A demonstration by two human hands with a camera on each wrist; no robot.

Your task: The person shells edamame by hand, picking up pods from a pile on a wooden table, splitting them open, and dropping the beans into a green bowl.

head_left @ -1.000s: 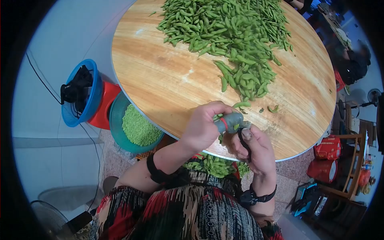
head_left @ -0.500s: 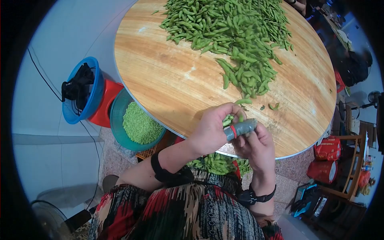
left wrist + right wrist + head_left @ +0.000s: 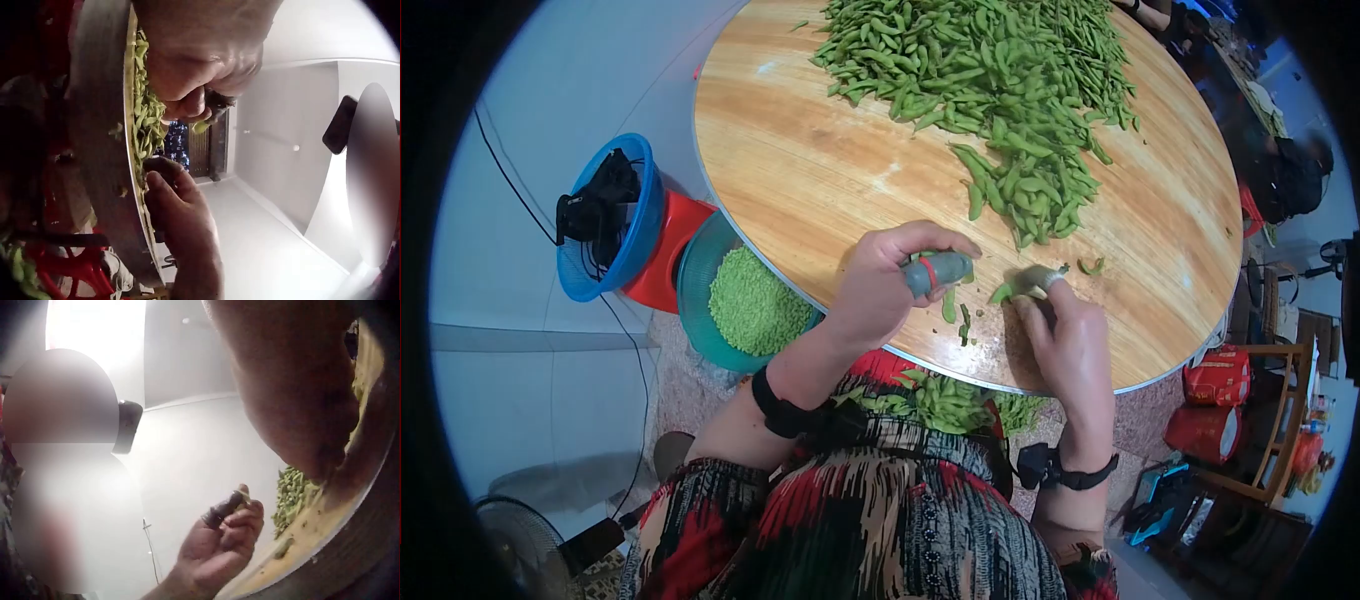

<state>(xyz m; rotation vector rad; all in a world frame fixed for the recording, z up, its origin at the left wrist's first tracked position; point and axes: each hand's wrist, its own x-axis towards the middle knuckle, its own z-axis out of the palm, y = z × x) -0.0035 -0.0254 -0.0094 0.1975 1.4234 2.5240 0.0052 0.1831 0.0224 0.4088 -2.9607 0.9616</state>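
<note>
In the head view, my left hand (image 3: 878,285) is above the near part of the round table (image 3: 800,200). Its thumb wears a grey cover with a red band (image 3: 930,273), and its curled fingers hold green pods, mostly hidden; a bit of green (image 3: 200,127) shows at the fingertips in the left wrist view. Low over the tabletop to its right, my right hand (image 3: 1075,345) has a grey-covered digit (image 3: 1037,280) and pinches a green pod (image 3: 1002,293). Loose green bits (image 3: 965,325) lie on the wood between the hands.
A large heap of pods (image 3: 1000,90) covers the table's far side. At the left stand a teal basket of shelled beans (image 3: 752,305) and a blue basin (image 3: 646,240) with black items. More pods (image 3: 950,402) lie below the near edge. Red bags (image 3: 1215,380) are at the right.
My hands, together before, have moved apart: the left went up and left, the right to the right, where it now has a pod at its fingertips. Green bits between them are now in view.
</note>
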